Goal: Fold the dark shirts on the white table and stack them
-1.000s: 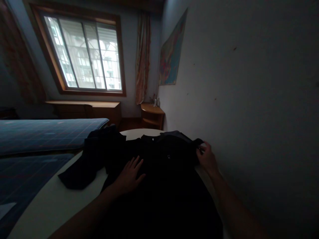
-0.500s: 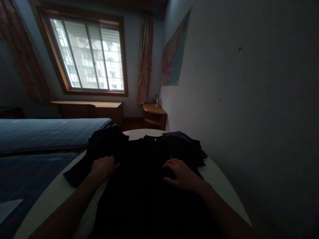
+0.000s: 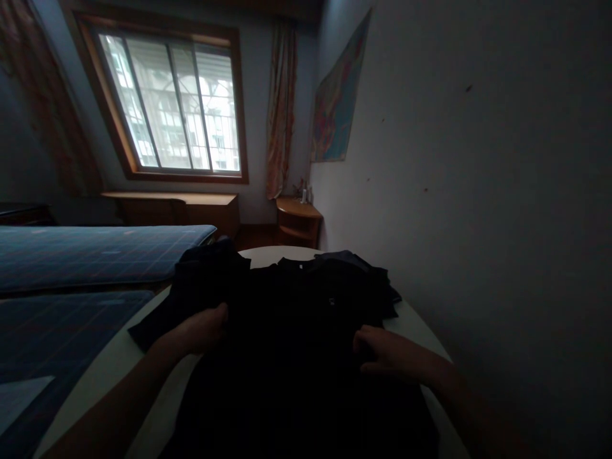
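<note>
A black T-shirt (image 3: 291, 357) lies spread over a round white table (image 3: 272, 254), its collar towards the far side and a small light mark on the chest. My left hand (image 3: 205, 328) is closed at the shirt's left side, just below the sleeve; its fingertips are lost against the dark cloth. On the opposite side my right hand (image 3: 389, 349) has its fingers curled into the cloth, with the thumb lower and apart. Darkness hides exactly how much fabric each hand holds.
Dark folded clothing (image 3: 205, 264) sits at the table's far left, and more dark cloth (image 3: 351, 260) lies beyond the right shoulder. A plaid mattress (image 3: 95, 255) is to the left. The wall (image 3: 478, 242) stands close on the right.
My right hand has moved right, from the shirt's chest to its right side, uncovering the chest mark. My left hand has shifted slightly nearer. The lower shirt looks spread a little wider.
</note>
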Demonstrator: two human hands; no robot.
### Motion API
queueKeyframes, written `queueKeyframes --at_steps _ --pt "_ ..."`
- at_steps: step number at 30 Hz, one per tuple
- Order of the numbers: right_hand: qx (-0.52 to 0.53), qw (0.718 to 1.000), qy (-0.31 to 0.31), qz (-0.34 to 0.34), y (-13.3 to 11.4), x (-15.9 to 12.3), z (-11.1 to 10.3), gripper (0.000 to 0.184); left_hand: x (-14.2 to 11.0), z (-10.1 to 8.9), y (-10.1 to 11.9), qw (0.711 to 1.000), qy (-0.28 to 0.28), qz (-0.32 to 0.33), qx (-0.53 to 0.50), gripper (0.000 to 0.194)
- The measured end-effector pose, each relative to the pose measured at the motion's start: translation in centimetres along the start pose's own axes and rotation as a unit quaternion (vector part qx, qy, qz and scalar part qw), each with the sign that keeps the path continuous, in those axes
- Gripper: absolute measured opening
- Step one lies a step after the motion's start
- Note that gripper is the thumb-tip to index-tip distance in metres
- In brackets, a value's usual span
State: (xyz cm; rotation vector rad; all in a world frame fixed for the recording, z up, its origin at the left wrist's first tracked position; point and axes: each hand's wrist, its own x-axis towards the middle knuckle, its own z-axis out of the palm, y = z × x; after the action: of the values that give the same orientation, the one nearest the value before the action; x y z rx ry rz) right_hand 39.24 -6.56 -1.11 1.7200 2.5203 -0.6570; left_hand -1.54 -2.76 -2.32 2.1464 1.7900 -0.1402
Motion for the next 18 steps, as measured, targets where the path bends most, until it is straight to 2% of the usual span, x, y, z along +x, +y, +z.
queueKeyframes --at_steps 3,6,10,13,16,18 --pt "-0.013 1.000 0.017 -0.016 0.4 -0.4 0.8 0.013 0.5 0.1 -0.1 0.997 0.063 -0.035 0.019 0.016" --pt "-0.054 0.997 0.058 -0.011 0.5 -0.2 1.6 0.011 0.5 0.6 0.7 0.990 0.135 -0.033 0.031 0.015" --pt "-0.124 0.981 0.138 0.064 -0.2 0.6 2.4 0.015 -0.3 1.5 2.3 0.981 0.179 -0.044 0.060 0.024" --pt "-0.149 0.971 0.154 0.106 -0.9 1.2 3.0 0.018 -0.9 1.9 3.2 0.964 0.229 -0.049 0.127 0.031" --pt "-0.146 0.968 0.168 0.118 -1.4 1.7 3.6 0.020 -1.4 2.5 4.7 0.953 0.257 0.005 0.158 0.028" --pt "-0.143 0.967 0.178 0.112 -1.4 2.1 4.0 0.022 -1.8 3.3 6.3 0.960 0.226 0.100 0.135 0.025"
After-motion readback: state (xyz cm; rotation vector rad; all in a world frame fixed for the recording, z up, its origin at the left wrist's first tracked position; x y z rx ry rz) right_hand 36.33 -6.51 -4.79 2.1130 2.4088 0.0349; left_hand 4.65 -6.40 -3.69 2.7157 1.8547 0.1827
